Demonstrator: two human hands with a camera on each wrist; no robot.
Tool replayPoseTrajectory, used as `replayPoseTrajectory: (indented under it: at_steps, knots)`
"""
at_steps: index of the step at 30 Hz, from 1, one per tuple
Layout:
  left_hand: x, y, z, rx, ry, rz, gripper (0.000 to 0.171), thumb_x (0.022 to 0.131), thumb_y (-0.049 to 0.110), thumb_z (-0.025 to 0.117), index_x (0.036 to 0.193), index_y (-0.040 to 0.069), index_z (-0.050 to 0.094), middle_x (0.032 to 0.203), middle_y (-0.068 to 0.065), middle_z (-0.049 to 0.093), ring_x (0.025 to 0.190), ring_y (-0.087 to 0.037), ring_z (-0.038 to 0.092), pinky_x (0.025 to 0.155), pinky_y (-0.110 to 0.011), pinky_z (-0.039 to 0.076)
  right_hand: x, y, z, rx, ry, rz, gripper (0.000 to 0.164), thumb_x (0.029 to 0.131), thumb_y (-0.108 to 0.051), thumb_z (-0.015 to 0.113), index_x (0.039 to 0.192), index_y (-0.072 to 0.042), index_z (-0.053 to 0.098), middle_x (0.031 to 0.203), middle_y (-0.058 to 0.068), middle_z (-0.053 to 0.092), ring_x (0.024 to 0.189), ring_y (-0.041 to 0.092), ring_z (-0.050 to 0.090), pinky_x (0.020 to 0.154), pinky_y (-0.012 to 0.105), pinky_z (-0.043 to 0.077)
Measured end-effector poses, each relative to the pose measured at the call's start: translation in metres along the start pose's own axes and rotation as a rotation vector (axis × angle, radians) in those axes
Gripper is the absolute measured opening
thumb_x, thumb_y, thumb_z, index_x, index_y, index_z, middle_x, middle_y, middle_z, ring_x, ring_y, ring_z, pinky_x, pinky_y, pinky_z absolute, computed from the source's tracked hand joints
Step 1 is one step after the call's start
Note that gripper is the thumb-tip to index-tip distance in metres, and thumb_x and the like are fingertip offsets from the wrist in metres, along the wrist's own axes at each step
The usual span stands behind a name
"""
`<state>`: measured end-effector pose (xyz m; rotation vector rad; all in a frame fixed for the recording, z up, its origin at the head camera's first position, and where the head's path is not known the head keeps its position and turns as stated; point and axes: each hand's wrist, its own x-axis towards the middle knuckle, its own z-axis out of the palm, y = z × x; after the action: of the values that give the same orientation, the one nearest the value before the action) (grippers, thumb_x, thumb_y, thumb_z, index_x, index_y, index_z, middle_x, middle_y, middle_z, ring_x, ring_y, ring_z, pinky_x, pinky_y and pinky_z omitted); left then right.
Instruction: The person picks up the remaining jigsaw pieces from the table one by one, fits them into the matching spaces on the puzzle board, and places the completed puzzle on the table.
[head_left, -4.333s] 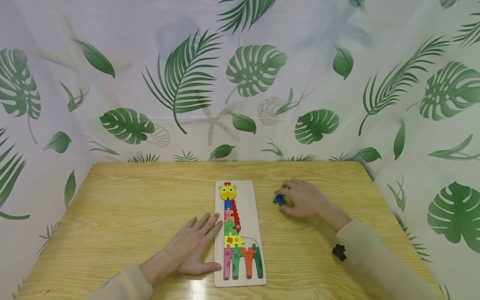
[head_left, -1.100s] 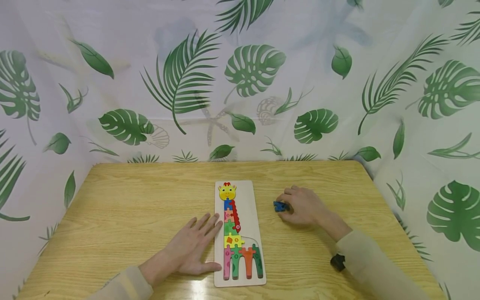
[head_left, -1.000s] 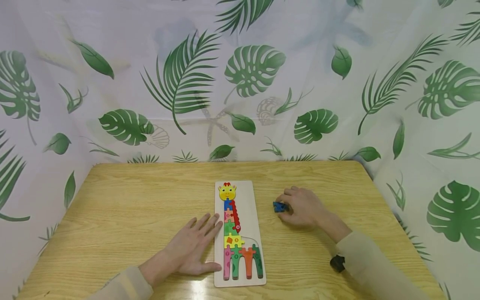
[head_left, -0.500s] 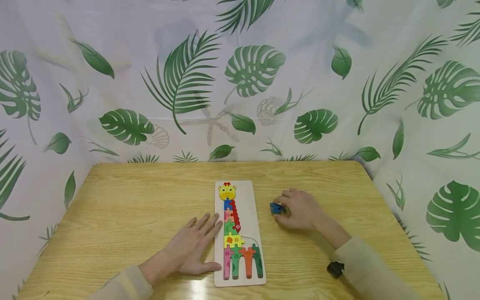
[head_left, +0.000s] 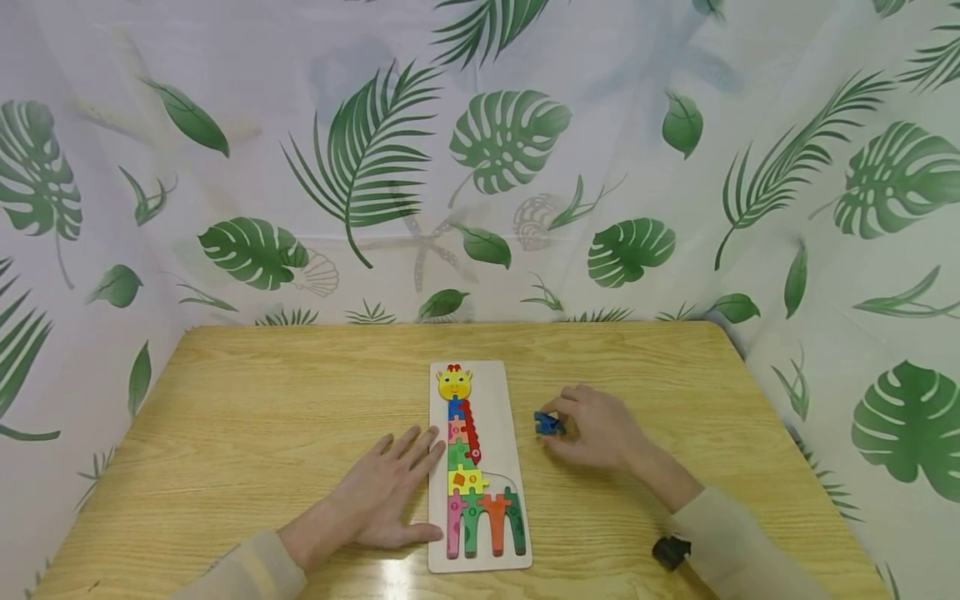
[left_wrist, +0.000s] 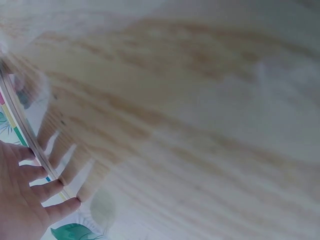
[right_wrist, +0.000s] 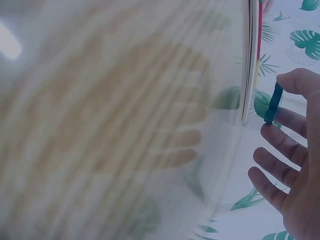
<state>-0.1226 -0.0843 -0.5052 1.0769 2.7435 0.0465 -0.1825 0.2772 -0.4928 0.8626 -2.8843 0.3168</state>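
A giraffe puzzle board (head_left: pixel 493 400) lies upright on the table, filled with coloured pieces from the yellow head down to the legs. Between the yellow numbered piece (head_left: pixel 467 481) and the rear legs, a bare outlined recess shows in the body. My left hand (head_left: pixel 386 496) rests with fingers spread, its fingertips and thumb at the board's left edge. To the right of the board, my right hand (head_left: pixel 600 427) pinches a blue puzzle piece (head_left: pixel 548 423) between thumb and fingers. In the right wrist view this blue piece (right_wrist: pixel 273 102) appears edge-on, above the table, the other fingers extended.
The wooden table (head_left: pixel 262 400) reaches back to a white curtain (head_left: pixel 390 292) printed with green leaves, which also hangs at both sides. A small black object (head_left: pixel 671 552) sits at my right sleeve's cuff.
My right hand has moved nearer to me and slightly left towards the board, the blue puzzle piece turning in its fingers. My left hand and the board have stayed put.
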Motion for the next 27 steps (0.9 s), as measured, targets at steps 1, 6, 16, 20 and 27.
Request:
replayPoseTrajectory:
  at_steps: [1,6,16,20,27]
  knots:
    - [0.000,0.000,0.000,-0.003,-0.002,-0.001,0.108,0.090,0.088,0.039,0.168,0.013,0.029,0.177,-0.012,0.025,0.161,-0.038,0.033,0.125,-0.059,0.039,0.000,-0.002,0.000,0.010,-0.003,0.008,0.035,0.085,-0.046,0.081,0.109,-0.021,0.080,0.092,-0.009,0.072,0.083,0.008,0.063,0.067,0.025,0.052]
    - [0.001,0.000,0.000,-0.011,-0.008,-0.004,0.109,0.090,0.089,0.039,0.168,0.013,0.029,0.177,-0.012,0.024,0.161,-0.038,0.032,0.126,-0.059,0.038,-0.003,-0.010,-0.003,0.037,-0.014,0.034,0.034,0.086,-0.045,0.082,0.110,-0.021,0.079,0.092,-0.010,0.071,0.085,0.007,0.063,0.069,0.024,0.053]
    - [0.000,0.000,0.000,-0.009,-0.006,-0.001,0.109,0.090,0.089,0.039,0.168,0.013,0.029,0.177,-0.012,0.024,0.161,-0.038,0.032,0.126,-0.059,0.038,-0.008,-0.023,-0.003,0.050,0.006,0.053,0.035,0.086,-0.046,0.082,0.110,-0.021,0.080,0.088,-0.013,0.066,0.083,0.005,0.060,0.068,0.021,0.051]
    - [0.000,0.000,0.001,-0.003,0.000,0.002,0.108,0.090,0.089,0.039,0.168,0.013,0.029,0.177,-0.012,0.025,0.161,-0.038,0.032,0.126,-0.058,0.038,-0.010,-0.028,-0.004,0.046,0.019,0.047,0.035,0.085,-0.046,0.082,0.110,-0.021,0.080,0.087,-0.013,0.067,0.081,0.005,0.061,0.067,0.020,0.050]
    - [0.000,0.000,0.000,-0.002,0.002,0.002,0.108,0.090,0.088,0.039,0.167,0.013,0.030,0.177,-0.012,0.025,0.161,-0.038,0.032,0.126,-0.058,0.038,-0.011,-0.039,-0.007,0.074,0.005,0.053,0.035,0.085,-0.045,0.082,0.111,-0.021,0.079,0.089,-0.012,0.068,0.083,0.007,0.061,0.069,0.020,0.049]
